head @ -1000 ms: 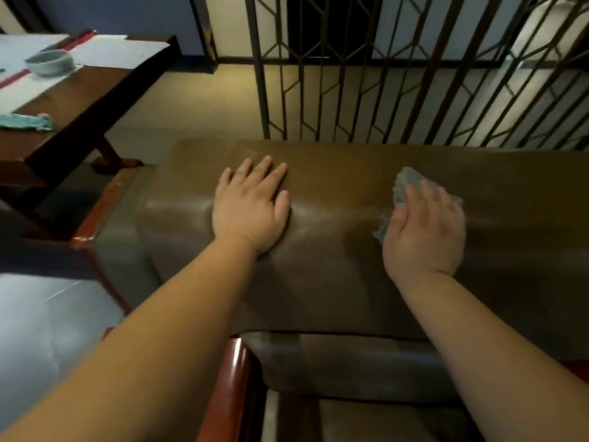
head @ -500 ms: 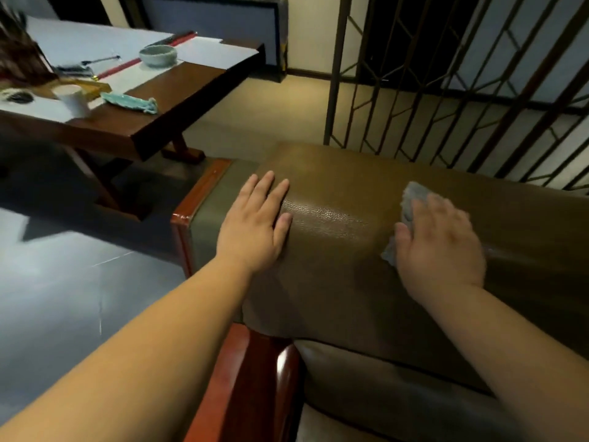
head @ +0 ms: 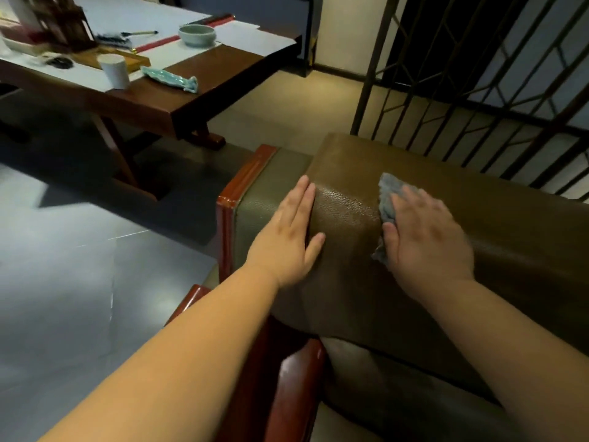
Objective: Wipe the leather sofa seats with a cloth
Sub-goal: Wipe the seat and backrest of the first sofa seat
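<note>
A brown leather sofa back runs across the right half of the view, with a darker seat cushion below it. My right hand lies flat on a grey cloth, pressing it onto the top of the sofa back; the cloth sticks out past my fingertips and thumb. My left hand rests flat, fingers straight, on the left end of the sofa back near its corner. It holds nothing.
A red-brown wooden armrest frame borders the sofa's left end. To the far left stands a dark wooden table with a bowl, a white cup and a teal object. A metal lattice screen stands behind the sofa.
The view has swung left, bringing the table and the sofa's left end into sight. My right hand has slid the cloth leftward, closer to my left hand, which now sits at the corner.
</note>
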A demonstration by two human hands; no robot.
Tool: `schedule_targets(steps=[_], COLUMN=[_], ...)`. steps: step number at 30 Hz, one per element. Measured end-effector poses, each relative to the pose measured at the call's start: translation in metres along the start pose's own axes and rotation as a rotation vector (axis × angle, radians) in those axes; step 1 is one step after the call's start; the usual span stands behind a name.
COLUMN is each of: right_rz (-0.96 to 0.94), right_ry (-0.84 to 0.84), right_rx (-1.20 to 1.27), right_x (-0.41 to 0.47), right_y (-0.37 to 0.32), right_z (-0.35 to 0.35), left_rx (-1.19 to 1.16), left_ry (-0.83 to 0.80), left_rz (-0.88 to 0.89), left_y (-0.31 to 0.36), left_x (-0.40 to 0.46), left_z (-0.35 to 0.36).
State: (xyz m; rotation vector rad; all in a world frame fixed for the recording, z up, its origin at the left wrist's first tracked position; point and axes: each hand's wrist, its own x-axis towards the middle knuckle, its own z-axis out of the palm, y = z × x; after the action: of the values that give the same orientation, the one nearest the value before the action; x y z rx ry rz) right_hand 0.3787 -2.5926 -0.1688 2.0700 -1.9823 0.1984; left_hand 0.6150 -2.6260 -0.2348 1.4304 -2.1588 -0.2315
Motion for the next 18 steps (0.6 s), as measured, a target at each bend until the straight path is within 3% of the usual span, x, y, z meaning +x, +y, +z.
schedule_targets(steps=[3, 7, 13, 18], right_rz=[0.098, -0.244, -0.555, -0.559], right_ry=[0.054, 0.143, 0.276, 0.421], right_rx=[0.060, -0.012, -0.143, -0.205], right_x=[0.029, 0.037, 0.004, -0.007], right_y=[-0.054, -0.116, -0.070, -0.071], right_z=[0.002, 0.036, 0.062, 0.084], left_rx=[0.102, 0.178, 0.179, 0.214], left_ry=[0.010, -0.042, -0.134, -0.138], left_rz=[-0.026, -0.172, -0.206, -0.160], left_y=[-0.025, -0.045, -0.058, -0.076], left_x=[-0.051, -0.093, -0.113, -0.114], left_z=[0.021, 0.055, 0.068, 0.074])
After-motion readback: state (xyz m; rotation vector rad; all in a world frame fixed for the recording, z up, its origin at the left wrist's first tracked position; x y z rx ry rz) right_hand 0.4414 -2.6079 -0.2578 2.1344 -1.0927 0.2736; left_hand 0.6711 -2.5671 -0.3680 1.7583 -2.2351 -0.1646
